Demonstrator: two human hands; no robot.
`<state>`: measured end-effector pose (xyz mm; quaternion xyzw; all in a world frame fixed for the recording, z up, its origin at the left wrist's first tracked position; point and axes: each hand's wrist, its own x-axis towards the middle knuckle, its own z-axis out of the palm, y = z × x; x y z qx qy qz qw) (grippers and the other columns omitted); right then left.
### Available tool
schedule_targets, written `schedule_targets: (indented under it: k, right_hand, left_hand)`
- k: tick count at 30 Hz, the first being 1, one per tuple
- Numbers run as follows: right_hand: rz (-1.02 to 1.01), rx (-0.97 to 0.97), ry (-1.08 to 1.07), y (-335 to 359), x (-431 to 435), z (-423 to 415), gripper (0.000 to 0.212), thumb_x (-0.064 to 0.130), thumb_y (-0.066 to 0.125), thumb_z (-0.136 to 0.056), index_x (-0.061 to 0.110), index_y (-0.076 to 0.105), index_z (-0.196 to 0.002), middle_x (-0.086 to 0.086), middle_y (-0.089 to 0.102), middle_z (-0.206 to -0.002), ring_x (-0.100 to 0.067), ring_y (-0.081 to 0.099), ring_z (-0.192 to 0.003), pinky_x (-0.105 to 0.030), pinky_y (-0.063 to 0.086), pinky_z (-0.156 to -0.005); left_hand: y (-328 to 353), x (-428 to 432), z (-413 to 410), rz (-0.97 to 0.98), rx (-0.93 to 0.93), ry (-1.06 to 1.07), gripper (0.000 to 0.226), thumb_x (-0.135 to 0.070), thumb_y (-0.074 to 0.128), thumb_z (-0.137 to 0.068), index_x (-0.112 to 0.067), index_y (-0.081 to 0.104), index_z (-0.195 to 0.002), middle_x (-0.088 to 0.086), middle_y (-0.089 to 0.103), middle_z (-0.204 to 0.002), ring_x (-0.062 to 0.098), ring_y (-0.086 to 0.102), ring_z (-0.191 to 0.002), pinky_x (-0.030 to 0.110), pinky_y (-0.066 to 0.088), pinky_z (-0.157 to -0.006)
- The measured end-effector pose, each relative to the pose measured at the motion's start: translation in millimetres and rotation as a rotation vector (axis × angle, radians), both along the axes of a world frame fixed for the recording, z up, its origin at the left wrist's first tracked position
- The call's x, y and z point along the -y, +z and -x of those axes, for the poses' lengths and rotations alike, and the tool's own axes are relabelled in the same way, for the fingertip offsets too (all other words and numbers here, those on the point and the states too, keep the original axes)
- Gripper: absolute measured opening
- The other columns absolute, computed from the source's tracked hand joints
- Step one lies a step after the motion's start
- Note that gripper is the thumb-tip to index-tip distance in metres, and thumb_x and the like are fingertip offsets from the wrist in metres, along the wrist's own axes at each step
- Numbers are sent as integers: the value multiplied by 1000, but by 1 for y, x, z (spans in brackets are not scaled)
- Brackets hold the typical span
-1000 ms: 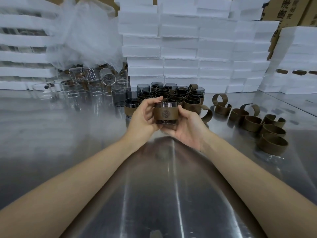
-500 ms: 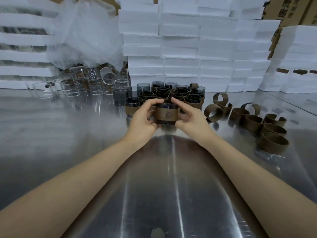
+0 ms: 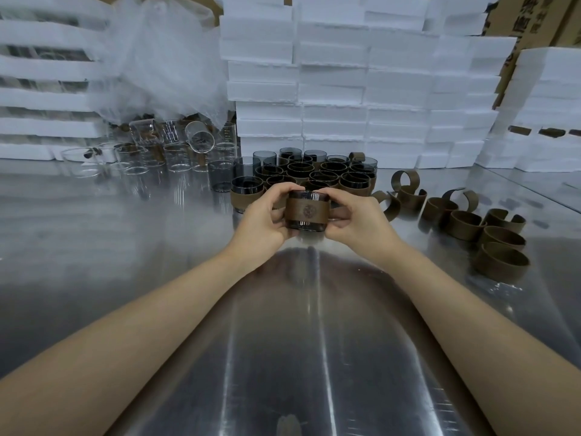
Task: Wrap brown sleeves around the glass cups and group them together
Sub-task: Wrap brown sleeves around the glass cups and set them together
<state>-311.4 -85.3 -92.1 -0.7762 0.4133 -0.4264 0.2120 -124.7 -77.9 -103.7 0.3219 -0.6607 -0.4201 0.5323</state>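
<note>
A dark glass cup with a brown sleeve sits between both hands just above the steel table, its round logo facing me. My left hand grips its left side, thumb over the rim. My right hand pinches its right side with the fingertips. Right behind it stands the group of sleeved cups, tightly packed. Several loose brown sleeves lie curled to the right. Bare smoky cups stand left of the group.
Clear glass cups, one tipped on its side, crowd the back left under a plastic bag. White foam boxes are stacked along the back and both sides. The steel table is reflective.
The cup has moved down and slightly forward toward the cup group. My right hand shifted from cradling it underneath to pinching its right side.
</note>
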Motion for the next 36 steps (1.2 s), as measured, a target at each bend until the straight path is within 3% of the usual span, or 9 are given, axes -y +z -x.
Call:
schedule_targets:
  k: [3, 8, 10, 12, 17, 20, 25, 30, 36]
  right_hand:
    - [-6, 27, -9, -2, 3, -2, 58, -16, 61, -77, 16, 60, -125, -6, 70, -110, -18, 69, -100, -41, 54, -92]
    - [-200, 209, 125, -10, 4, -9, 76, -21, 60, -77, 29, 47, -132, -5, 57, -128, -7, 67, -103, -20, 53, -78]
    - [-224, 230, 160, -14, 6, -12, 83, -19, 63, -76, 34, 43, -136, -6, 54, -133, -13, 67, -106, -24, 53, -82]
    - [-241, 258, 182, -15, 7, -12, 86, -17, 65, -74, 35, 41, -138, -7, 54, -133, -16, 67, -106, -29, 54, -85]
    - [-257, 287, 170, -15, 4, -13, 84, -13, 71, -76, 30, 38, -140, -8, 59, -128, -16, 67, -106, -30, 55, -88]
    - [-131, 243, 52, -12, 2, -16, 71, -9, 74, -76, 23, 37, -127, -4, 65, -117, -13, 70, -95, -24, 56, -82]
    - [-57, 216, 0, -11, 3, -17, 64, -7, 77, -73, 28, 32, -100, -3, 64, -103, -19, 72, -88, -34, 58, -81]
    - [-57, 198, -15, -12, 5, -11, 63, 1, 84, -68, 36, 37, -90, -8, 70, -95, -19, 73, -83, -39, 59, -78]
    - [-54, 176, -22, -13, 8, -8, 63, 6, 87, -65, 41, 38, -85, -7, 72, -92, -18, 73, -83, -46, 59, -80]
  left_hand:
    - [0, 0, 0, 2, -5, 8, 62, 31, 58, -74, -13, 54, -118, -2, 58, -117, 12, 66, -101, 19, 53, -74]
    - [-1, 3, -1, 27, -15, 63, 62, 32, 58, -74, -6, 52, -122, -3, 58, -118, 22, 62, -113, 30, 56, -88]
    - [-1, 3, -1, 25, -18, 74, 61, 31, 59, -74, -5, 52, -123, -6, 60, -116, 21, 63, -113, 32, 56, -90]
    - [-1, 2, -2, 13, -29, 72, 61, 30, 61, -74, -7, 53, -121, -7, 60, -114, 14, 65, -107, 26, 56, -83]
    - [-1, 2, -1, 2, -44, 55, 61, 28, 64, -73, -17, 54, -113, -8, 60, -113, 7, 65, -100, 21, 55, -78]
    - [-2, 3, 0, 15, -36, 62, 62, 28, 64, -72, -15, 52, -115, -7, 59, -114, 12, 64, -104, 26, 57, -83]
    - [-3, 5, 1, 23, -27, 72, 64, 27, 64, -73, -24, 53, -109, -8, 58, -115, 16, 62, -107, 40, 56, -93]
    - [-3, 3, 1, 58, 26, 72, 62, 26, 65, -72, -19, 53, -112, -6, 56, -116, 6, 62, -103, 27, 55, -89]
    - [-1, 0, 3, 47, 14, 53, 60, 28, 62, -73, -18, 54, -111, -5, 56, -114, 7, 61, -101, 20, 55, -83]
